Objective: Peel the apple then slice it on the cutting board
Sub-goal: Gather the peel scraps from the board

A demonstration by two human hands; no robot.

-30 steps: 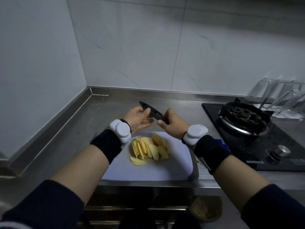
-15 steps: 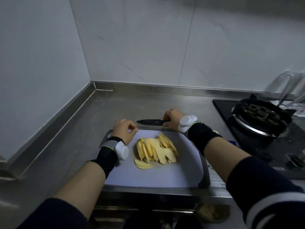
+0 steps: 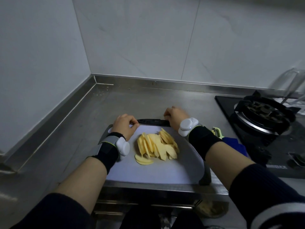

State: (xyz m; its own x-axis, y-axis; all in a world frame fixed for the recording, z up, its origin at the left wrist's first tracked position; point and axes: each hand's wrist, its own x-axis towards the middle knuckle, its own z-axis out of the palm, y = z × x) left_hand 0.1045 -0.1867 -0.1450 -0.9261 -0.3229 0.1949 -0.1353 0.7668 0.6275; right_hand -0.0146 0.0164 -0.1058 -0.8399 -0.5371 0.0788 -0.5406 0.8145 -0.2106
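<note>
Pale yellow peeled apple slices lie fanned in a heap on the grey-white cutting board. A black knife lies flat on the steel counter just behind the board's far edge, blade pointing left. My right hand is curled over its handle, which is hidden under the palm. My left hand rests on the board's far left corner, fingers curled in, holding nothing, near the blade tip.
A peeler and a blue cloth lie right of the board. A gas hob stands further right, with glassware behind it. The counter runs into a wall corner at the left. A bin sits below the counter edge.
The knife came down from mid-air between both hands onto the counter behind the board. My left hand let go of the blade and settled on the board's corner.
</note>
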